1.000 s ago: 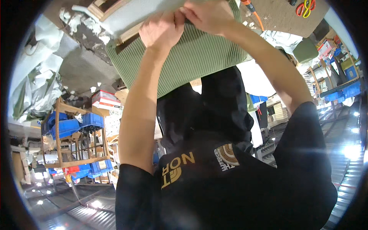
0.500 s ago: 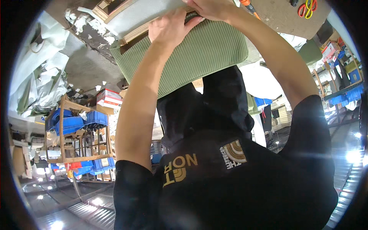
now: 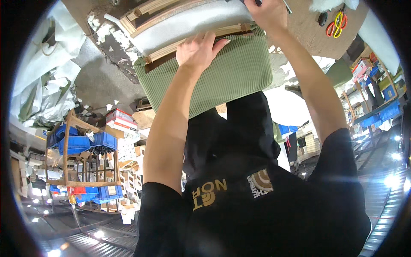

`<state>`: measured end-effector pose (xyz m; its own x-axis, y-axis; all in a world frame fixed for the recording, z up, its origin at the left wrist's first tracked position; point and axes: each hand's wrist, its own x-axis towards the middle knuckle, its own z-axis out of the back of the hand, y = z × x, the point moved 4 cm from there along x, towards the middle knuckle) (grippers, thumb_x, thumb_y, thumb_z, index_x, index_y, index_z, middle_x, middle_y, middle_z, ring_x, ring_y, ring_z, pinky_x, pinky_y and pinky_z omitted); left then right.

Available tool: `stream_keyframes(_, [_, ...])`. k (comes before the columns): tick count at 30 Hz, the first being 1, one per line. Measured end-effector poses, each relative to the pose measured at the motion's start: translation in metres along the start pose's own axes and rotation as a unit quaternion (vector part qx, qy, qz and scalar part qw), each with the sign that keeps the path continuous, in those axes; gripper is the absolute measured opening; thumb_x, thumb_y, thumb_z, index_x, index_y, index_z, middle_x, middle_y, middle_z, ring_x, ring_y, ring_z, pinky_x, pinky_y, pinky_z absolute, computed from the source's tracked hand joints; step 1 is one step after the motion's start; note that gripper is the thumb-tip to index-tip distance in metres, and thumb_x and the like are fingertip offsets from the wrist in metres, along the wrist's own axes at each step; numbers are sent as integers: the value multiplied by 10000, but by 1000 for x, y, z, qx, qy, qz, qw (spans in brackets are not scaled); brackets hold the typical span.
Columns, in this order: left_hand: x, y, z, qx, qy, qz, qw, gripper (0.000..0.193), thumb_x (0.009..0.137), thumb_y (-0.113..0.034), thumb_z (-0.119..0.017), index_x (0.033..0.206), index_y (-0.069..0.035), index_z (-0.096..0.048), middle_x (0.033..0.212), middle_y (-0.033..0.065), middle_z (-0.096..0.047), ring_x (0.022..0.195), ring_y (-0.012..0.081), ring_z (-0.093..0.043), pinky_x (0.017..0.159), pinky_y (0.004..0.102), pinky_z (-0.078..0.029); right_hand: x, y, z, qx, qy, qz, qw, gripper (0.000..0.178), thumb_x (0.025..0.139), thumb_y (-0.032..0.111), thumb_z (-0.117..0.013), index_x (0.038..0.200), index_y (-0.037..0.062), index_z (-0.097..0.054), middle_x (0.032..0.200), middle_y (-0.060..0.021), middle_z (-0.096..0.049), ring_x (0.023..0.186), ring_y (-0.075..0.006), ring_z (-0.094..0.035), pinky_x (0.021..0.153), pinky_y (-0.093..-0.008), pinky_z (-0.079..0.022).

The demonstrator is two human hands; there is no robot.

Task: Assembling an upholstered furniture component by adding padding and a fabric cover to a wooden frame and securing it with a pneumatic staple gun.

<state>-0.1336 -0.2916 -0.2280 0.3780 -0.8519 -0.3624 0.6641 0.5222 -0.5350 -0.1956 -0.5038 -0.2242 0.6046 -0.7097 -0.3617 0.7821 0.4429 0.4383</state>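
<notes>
Green ribbed cushion cover (image 3: 222, 81) over wood-framed foam panel (image 3: 188, 25) on surface (image 3: 308, 34) | left hand (image 3: 199, 51) grip flat, fingers spread, pressing cover's top edge at frame | right hand (image 3: 269, 13) grip at upper corner, closure cannot tell | vs earlier: cushion lower in view, more foam exposed | scissors (image 3: 336, 23) nearby

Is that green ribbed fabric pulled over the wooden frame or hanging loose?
Pulled over: green ribbed fabric wraps the wooden frame, left hand pressing it.

A workshop — wooden racks (image 3: 81, 165) of blue bins (image 3: 75, 143), scissors (image 3: 336, 23) on the workbench (image 3: 308, 34)
</notes>
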Motion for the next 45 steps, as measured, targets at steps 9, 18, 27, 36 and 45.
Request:
stream_keyframes(9, [-2, -1, -4, -29, -3, 2, 1000, 369, 902, -482, -599, 790, -130, -604, 705, 42, -610, 646, 251, -649, 484, 387, -518, -2, 9, 1, -172, 93, 59, 979, 881, 770, 275, -726, 1490, 92, -253, 1181, -258, -596, 1045, -441, -594, 904, -482, -483])
stream_keyframes(18, [-4, 1, -8, -51, -9, 3, 999, 336, 913, -461, -584, 844, -135, -626, 802, 43, -626, 712, 244, -663, 526, 371, -547, -81, 9, 92, 111, 250, -196, 942, 265, 816, 198, -659, 939, -27, -588, 681, -55, -612, 615, -142, -612, 549, -317, -478])
stream_keyframes(27, [-8, 3, -6, -66, -70, -2, 995, 309, 923, -444, -581, 857, -144, -616, 790, 30, -635, 692, 255, -668, 518, 403, -541, -139, 36, 62, 128, 260, -336, 896, 303, 840, 266, -647, 742, -18, -603, 582, -48, -584, 486, -128, -557, 479, -289, -431])
stream_keyframes(36, [-8, 3, -9, -70, -63, 18, 995, 322, 926, -456, -563, 893, -140, -614, 830, 31, -642, 747, 262, -670, 583, 406, -559, -140, 64, 46, 111, 210, -412, 880, 315, 828, 279, -665, 687, 10, -580, 566, -50, -543, 483, -156, -540, 492, -306, -434])
stream_keyframes(45, [-13, 18, -4, -73, 50, 70, 994, 384, 973, -448, -478, 926, -107, -647, 942, 104, -678, 927, 284, -667, 800, 427, -551, -147, 103, 20, 125, 265, -398, 869, 286, 794, 235, -694, 707, -26, -616, 579, -59, -580, 488, -140, -566, 454, -303, -443])
